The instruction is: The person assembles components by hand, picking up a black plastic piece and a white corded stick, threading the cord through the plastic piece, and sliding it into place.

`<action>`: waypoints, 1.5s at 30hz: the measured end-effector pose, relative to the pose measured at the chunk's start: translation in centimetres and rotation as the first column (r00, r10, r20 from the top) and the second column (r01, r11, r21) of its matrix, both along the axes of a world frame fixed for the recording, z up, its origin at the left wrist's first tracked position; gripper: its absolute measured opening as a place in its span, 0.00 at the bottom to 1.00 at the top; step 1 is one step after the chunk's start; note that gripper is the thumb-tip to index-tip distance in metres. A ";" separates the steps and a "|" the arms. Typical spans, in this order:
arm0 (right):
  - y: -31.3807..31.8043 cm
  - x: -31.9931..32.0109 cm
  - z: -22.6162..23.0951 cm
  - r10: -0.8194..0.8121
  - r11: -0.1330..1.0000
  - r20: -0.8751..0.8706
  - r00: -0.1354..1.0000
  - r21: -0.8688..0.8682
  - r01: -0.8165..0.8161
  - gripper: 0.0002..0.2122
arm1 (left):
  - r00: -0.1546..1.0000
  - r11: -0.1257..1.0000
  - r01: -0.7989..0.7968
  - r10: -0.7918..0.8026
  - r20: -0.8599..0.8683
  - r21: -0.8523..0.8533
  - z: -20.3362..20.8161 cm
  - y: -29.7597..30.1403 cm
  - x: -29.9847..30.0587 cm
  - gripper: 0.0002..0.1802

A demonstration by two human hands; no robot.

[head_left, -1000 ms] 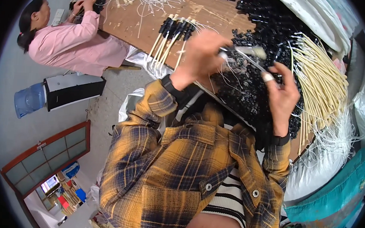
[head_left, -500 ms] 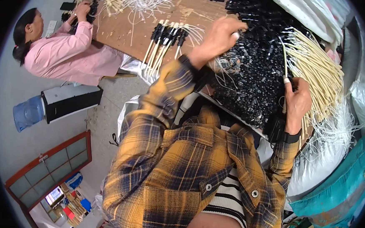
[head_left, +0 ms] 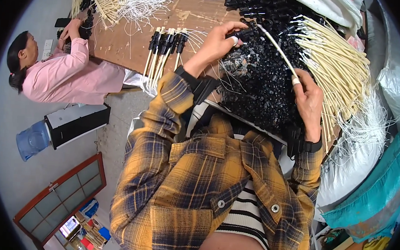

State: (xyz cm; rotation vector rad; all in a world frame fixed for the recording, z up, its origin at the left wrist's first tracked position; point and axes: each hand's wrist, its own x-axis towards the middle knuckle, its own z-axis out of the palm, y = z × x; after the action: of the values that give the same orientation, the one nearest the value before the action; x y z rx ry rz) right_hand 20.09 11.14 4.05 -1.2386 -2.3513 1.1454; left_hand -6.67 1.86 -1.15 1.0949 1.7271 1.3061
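My left hand (head_left: 221,43) is closed around a black tubular plastic fitting (head_left: 245,34), above the heap of small black parts (head_left: 257,82). In my right hand (head_left: 308,95) is one slim cream-coloured tube (head_left: 280,51), pinched near its lower end. That tube slants up and left, its whitish tip close to the fitting but apart from it as far as I can tell. Beside my right hand lies a big bundle of similar cream tubes (head_left: 336,64) with white strings. Left of my left wrist, several tubes with black fittings on them (head_left: 166,47) lie in a row.
More black fittings (head_left: 257,7) are piled at the back of the brown table (head_left: 117,46). Another bundle of tubes and white strings (head_left: 120,3) lies at far left, near a co-worker in pink (head_left: 61,70). White and teal sacks (head_left: 369,204) stand at right.
My left hand has moved left and now shows a black fitting in its grip. My right hand has shifted left and up, and its tube has tilted left towards the fitting.
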 end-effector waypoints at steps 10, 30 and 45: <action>-1.0 -0.6 -0.2 0.305 0.876 0.043 0.951 0.379 -0.298 0.11 | 0.849 0.947 0.318 -0.302 -0.433 -0.039 1.2 -1.6 1.6 0.20; -1.6 -0.9 -1.2 0.009 0.988 -0.690 0.724 -0.104 -0.112 0.05 | 0.926 0.989 0.040 -0.089 -0.367 -0.139 0.5 -3.5 2.9 0.11; -4.2 -3.6 -1.7 0.171 0.923 -0.210 0.963 0.377 -0.082 0.05 | 0.850 0.982 0.175 -0.184 -0.494 -0.065 2.1 -3.5 5.0 0.20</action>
State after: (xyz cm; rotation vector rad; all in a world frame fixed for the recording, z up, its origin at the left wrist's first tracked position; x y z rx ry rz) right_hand 16.44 6.94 2.32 -0.7829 -2.3441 0.7862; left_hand -1.66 -1.69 0.97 1.6516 1.9300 0.9355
